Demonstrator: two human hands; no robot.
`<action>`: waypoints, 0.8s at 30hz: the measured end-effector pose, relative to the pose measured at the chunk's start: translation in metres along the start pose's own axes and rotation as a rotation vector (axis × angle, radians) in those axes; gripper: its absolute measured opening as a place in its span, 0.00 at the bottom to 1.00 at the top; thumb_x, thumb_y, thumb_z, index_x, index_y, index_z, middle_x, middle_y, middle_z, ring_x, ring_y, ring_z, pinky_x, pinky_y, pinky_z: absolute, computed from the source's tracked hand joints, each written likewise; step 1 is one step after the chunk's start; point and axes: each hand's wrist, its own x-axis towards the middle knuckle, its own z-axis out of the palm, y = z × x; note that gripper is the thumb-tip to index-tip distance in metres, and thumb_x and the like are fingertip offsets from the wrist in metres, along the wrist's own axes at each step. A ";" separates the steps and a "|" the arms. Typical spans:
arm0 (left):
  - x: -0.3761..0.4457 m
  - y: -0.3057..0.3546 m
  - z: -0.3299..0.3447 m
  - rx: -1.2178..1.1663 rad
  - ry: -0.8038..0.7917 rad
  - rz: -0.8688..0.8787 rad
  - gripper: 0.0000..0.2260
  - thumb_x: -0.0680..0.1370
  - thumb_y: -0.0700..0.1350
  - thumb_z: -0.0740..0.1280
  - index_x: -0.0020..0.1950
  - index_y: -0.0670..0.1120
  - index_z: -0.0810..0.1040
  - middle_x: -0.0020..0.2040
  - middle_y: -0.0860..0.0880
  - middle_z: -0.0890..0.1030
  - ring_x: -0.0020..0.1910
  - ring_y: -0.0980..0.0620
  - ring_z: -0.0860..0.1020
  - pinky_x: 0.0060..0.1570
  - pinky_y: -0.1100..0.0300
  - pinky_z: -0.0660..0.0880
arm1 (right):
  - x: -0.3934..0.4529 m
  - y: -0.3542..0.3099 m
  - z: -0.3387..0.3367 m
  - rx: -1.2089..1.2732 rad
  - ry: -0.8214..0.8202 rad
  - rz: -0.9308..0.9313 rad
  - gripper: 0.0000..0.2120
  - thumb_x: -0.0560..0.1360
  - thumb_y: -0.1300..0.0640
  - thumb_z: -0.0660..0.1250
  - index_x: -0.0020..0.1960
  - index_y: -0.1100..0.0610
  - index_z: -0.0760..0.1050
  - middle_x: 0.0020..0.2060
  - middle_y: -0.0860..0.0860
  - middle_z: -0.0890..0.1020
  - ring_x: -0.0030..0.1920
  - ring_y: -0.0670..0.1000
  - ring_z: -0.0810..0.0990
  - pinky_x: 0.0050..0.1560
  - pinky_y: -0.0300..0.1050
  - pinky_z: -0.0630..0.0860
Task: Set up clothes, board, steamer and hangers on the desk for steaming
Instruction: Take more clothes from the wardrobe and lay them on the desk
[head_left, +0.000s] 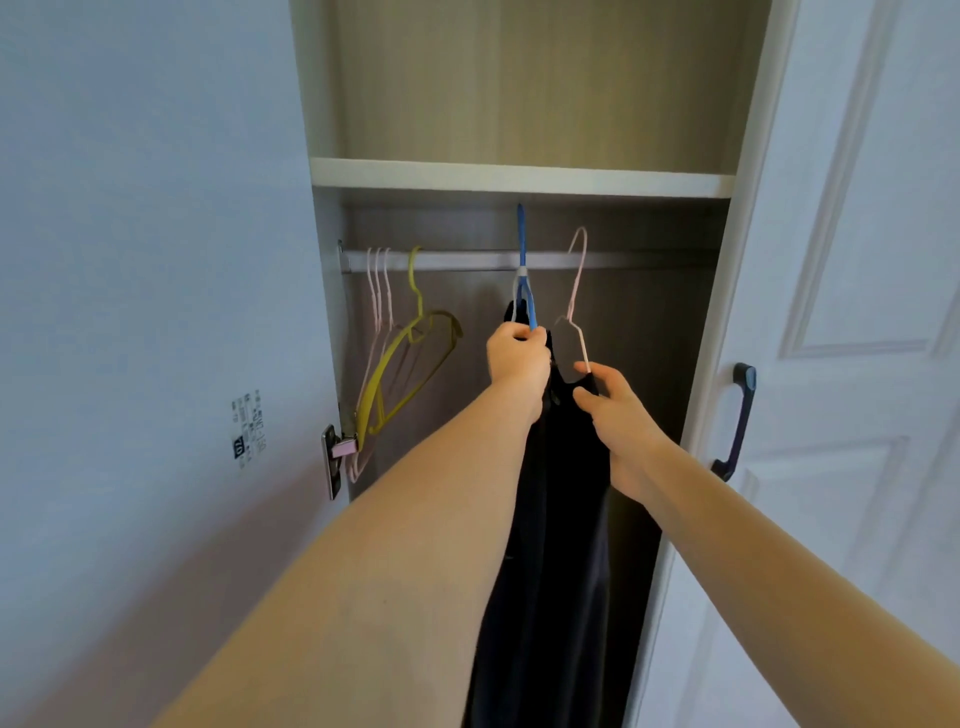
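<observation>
Home bedroom: open wardrobe (519, 179), rail (467, 260) with hangers (410, 332), panelled door (857, 260).

Both hands (519, 358) on hangers (523, 291) with dark garment (556, 519)

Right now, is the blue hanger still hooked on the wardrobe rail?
Off the rail: the blue hanger's hook tip rises above the rail, held up by the left hand.

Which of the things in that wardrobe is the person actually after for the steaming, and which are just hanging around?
In use:
blue hanger, gripped by the left hand
pink hanger, pinched by the right hand
dark garment hanging below both

Not touched:
yellow hanger and pale pink hangers on the rail
shelf
door handle
</observation>
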 end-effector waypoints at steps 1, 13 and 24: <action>-0.002 -0.001 -0.001 0.018 -0.010 0.008 0.04 0.81 0.41 0.61 0.52 0.42 0.74 0.33 0.48 0.73 0.27 0.56 0.68 0.16 0.73 0.63 | -0.001 -0.001 0.000 0.003 0.010 0.000 0.15 0.81 0.61 0.57 0.64 0.46 0.69 0.59 0.53 0.75 0.53 0.54 0.80 0.49 0.48 0.80; -0.053 -0.009 -0.026 -0.020 0.041 -0.056 0.08 0.79 0.45 0.64 0.47 0.41 0.74 0.32 0.46 0.75 0.28 0.54 0.70 0.31 0.62 0.67 | -0.055 -0.009 0.004 -0.068 0.093 0.013 0.14 0.81 0.61 0.57 0.62 0.47 0.69 0.56 0.53 0.75 0.54 0.54 0.78 0.55 0.50 0.79; -0.187 0.031 -0.086 -0.039 -0.033 -0.054 0.07 0.79 0.45 0.62 0.44 0.42 0.73 0.25 0.51 0.69 0.24 0.58 0.71 0.53 0.49 0.78 | -0.201 -0.036 0.005 -0.015 0.095 0.013 0.15 0.79 0.64 0.60 0.60 0.47 0.71 0.57 0.56 0.76 0.55 0.58 0.78 0.56 0.57 0.79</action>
